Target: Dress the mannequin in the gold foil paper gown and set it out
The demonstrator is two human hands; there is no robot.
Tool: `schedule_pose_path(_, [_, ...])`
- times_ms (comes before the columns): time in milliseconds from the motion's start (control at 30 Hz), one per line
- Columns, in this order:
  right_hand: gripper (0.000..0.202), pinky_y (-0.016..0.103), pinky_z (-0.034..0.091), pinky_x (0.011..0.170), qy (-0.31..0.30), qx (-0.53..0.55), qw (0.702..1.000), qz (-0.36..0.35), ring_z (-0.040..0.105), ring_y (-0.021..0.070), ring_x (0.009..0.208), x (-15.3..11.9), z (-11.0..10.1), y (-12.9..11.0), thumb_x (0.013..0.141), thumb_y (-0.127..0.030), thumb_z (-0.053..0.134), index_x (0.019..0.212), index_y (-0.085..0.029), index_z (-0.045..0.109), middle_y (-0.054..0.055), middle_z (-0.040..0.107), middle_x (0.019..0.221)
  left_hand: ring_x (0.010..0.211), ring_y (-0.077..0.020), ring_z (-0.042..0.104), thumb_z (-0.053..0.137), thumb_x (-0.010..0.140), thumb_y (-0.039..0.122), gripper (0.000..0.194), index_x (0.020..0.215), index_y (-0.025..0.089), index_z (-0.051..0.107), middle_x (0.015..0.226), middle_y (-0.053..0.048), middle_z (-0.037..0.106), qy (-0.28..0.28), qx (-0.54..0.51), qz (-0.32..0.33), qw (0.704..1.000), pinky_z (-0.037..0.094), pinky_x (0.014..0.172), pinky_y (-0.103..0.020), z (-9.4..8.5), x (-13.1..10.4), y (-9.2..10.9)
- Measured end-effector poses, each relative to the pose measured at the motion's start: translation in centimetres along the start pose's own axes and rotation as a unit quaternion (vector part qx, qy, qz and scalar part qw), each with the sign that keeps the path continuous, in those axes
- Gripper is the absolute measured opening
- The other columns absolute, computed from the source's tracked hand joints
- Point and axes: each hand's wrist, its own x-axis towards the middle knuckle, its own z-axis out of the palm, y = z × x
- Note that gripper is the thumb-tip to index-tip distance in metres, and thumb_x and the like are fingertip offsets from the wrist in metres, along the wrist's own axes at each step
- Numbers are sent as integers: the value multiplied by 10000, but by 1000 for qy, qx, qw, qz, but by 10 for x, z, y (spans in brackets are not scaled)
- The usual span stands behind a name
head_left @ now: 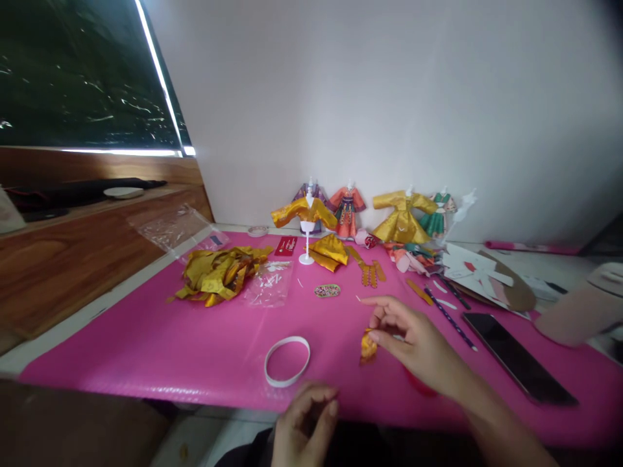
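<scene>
My right hand [416, 340] is over the right of the pink mat, its index finger stretched toward a small white sliver [359, 298]. Thumb and curled fingers close on a small shiny gold fabric piece [368, 347]. A red round object [419, 383] is partly hidden below this wrist. My left hand [306, 425] rests at the mat's front edge, loosely curled, a gap between thumb and fingers and nothing visible in it. Just beyond it is a white ring, like a tape roll [287, 361]. Ahead lies an oval case of colourful beads [326, 290].
A heap of gold ribbon strips [219, 275] and a clear bag of white bits [269, 283] lie left. Doll stands wear small robes, including a gold jacket [304, 211] and yellow dress [403, 217]. Right are a patterned pencil [451, 318], phone [518, 357] and pink bottle [581, 305].
</scene>
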Motion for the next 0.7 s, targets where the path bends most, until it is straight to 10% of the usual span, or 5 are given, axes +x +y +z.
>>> schedule_pose_path(133, [387, 239, 534, 723, -17, 131, 991, 27, 627, 117, 795, -28, 5, -19, 855, -199, 636, 1226, -269, 550, -29, 570, 892, 1010, -270, 664, 682, 834, 516, 358, 994, 211, 778, 1038, -98, 757, -45, -5, -29, 999, 515, 894, -329, 6, -5, 19])
schedule_pose_path(367, [365, 224, 556, 720, 94, 190, 977, 23, 623, 104, 792, -55, 11, -22, 853, -257, 689, 1200, -275, 577, 12, 624, 1065, 730, -193, 637, 790, 706, 570, 429, 859, 170, 754, 762, -54, 732, -154, -147, -76, 974, 474, 732, -284, 29, -36, 35])
schedule_pose_path(700, [432, 238, 586, 745, 159, 244, 955, 45, 628, 103, 786, -82, 19, -16, 818, -313, 761, 1216, -314, 596, 30, 603, 1247, 674, -108, 547, 872, 683, 359, 277, 701, 157, 683, 680, 21, 633, -26, -213, -58, 975, 437, 675, -195, 28, -38, 44])
